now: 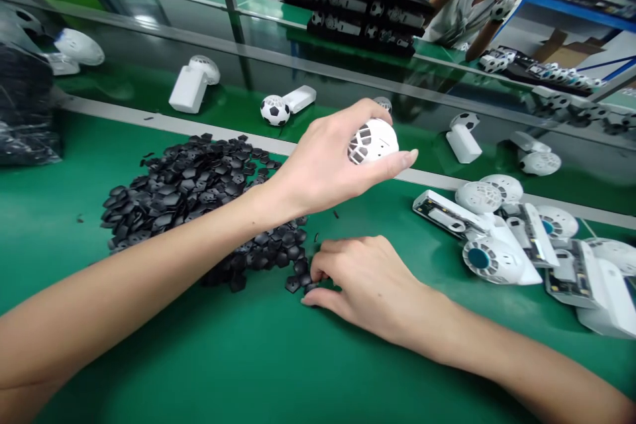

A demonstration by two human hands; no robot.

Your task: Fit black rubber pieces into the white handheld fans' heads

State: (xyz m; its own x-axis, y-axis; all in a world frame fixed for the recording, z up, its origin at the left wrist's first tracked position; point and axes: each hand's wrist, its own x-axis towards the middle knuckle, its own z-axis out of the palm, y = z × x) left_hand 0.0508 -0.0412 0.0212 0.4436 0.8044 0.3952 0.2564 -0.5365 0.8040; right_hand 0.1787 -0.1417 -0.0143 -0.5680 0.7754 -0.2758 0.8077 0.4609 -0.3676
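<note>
My left hand (322, 156) is closed around a round white plastic shell (380, 139) with a vented grille, held above the table's far edge. Much of the shell is covered by the fingers. Lower down, my right hand (368, 281) rests at the right edge of a heap of small black pentagon pieces (173, 195). Its thumb and curled fingers close on a black pentagon piece (311, 287) beside a few stray ones.
White fan-like housings (497, 258), some with circuit boards showing, lie at right. Beyond the table edge, a green conveyor belt (233, 103) carries football-patterned units (275, 110). A black plastic bag (24, 106) stands at left. Across the belt, a person (462, 6) handles similar units near stacked black trays (348, 3).
</note>
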